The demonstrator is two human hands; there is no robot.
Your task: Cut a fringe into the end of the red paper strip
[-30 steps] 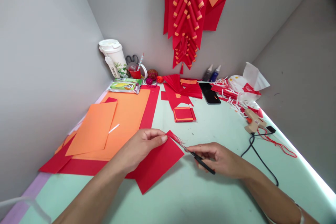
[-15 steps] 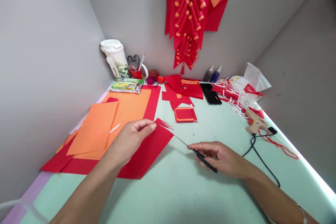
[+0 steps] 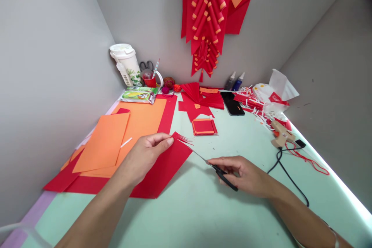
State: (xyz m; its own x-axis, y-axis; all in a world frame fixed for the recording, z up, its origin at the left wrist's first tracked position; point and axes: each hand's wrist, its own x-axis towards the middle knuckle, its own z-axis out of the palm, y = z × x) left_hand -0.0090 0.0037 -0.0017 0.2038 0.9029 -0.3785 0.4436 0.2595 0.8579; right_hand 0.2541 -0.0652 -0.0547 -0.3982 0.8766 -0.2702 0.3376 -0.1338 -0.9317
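The left hand (image 3: 149, 153) pinches a red paper sheet (image 3: 167, 166) at its upper corner between thumb and fingers; the sheet spreads below and to the right of that hand, its narrow cut strips (image 3: 183, 138) fanning out just right of the thumb. The right hand (image 3: 241, 174) is closed around black-handled scissors (image 3: 226, 179), whose tips reach the sheet's edge; whether they touch it is unclear. An orange sheet (image 3: 103, 141) lies left of the left hand, and a glue gun (image 3: 281, 135) rests on the tabletop (image 3: 209, 217) beyond and right of the right hand.
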